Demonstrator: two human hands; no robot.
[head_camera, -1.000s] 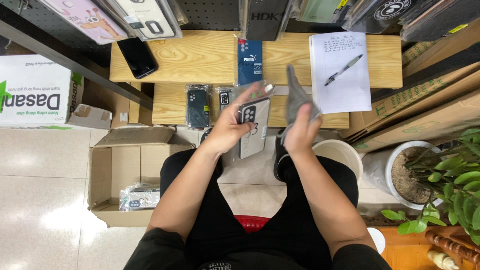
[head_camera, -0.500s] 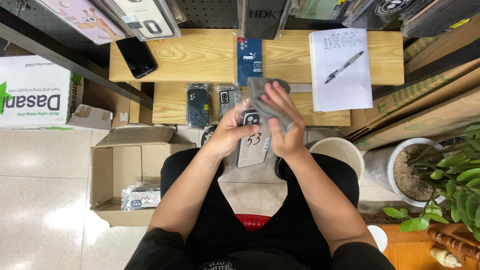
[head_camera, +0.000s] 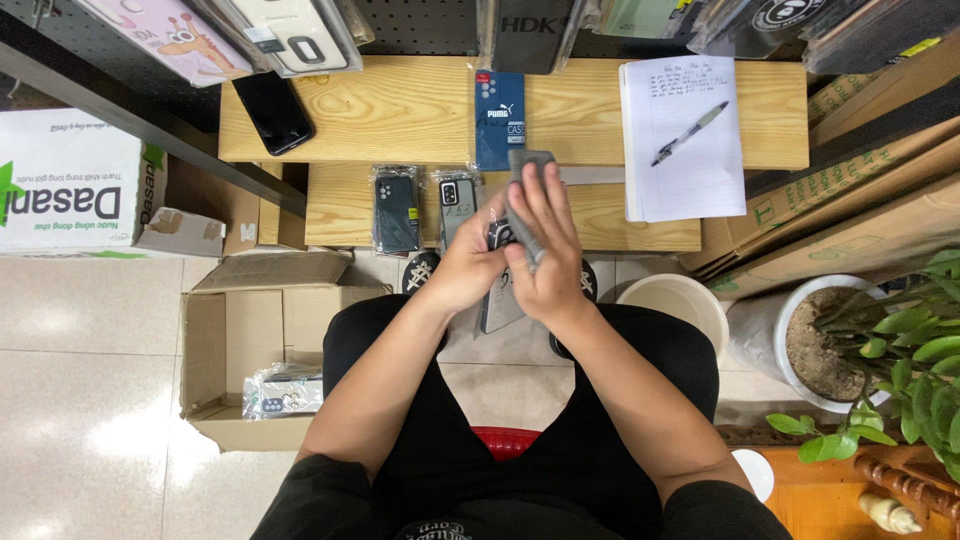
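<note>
Now the dark phone case (head_camera: 497, 238) sits between both hands above the lap, just off the front edge of the lower wooden shelf (head_camera: 640, 215). The left hand (head_camera: 462, 268) is closed around its lower part; the right hand (head_camera: 545, 255) presses a grey cloth (head_camera: 527, 165) over it, fingers fairly flat. Judging by this, wiping is under way; turning the case would expose unwiped areas. Half a second earlier the cloth lay lower, bunched over the case.

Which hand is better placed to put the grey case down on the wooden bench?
Probably the right hand: its fingers lie over the grey case, reaching toward the wooden bench. The left hand holds from below, nearer the body.
</note>
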